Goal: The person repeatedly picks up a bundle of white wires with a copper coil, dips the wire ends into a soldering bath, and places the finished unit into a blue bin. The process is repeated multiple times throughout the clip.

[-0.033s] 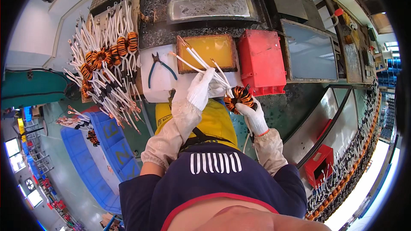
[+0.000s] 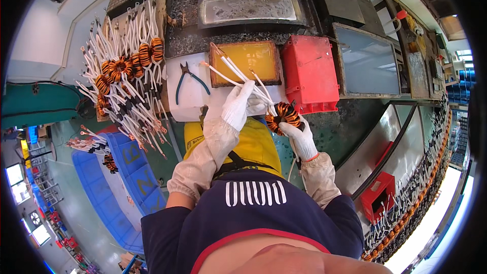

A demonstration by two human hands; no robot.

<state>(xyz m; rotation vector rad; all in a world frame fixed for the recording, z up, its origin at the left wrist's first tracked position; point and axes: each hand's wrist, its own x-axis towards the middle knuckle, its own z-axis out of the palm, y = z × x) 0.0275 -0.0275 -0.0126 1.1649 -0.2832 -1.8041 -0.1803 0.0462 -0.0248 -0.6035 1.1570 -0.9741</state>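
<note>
Coil (image 2: 283, 115), pinched in the gloved right hand (image 2: 299, 139) above the table (image 2: 195, 104); the left hand (image 2: 237, 104) grips its white leads (image 2: 238, 73), which could tangle or dip unevenly into the yellow tray (image 2: 269, 56).

A pile of coils (image 2: 127, 86) is lying at ten o'clock on the counter (image 2: 350, 116); pliers (image 2: 188, 78) are sitting just right of it, a tray (image 2: 247, 61) at twelve, a box (image 2: 309, 73) at one.

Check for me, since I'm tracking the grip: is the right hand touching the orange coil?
Touching. The head view shows the gloved right hand wrapped under the orange coil, its fingers against the winding with no gap.
</note>
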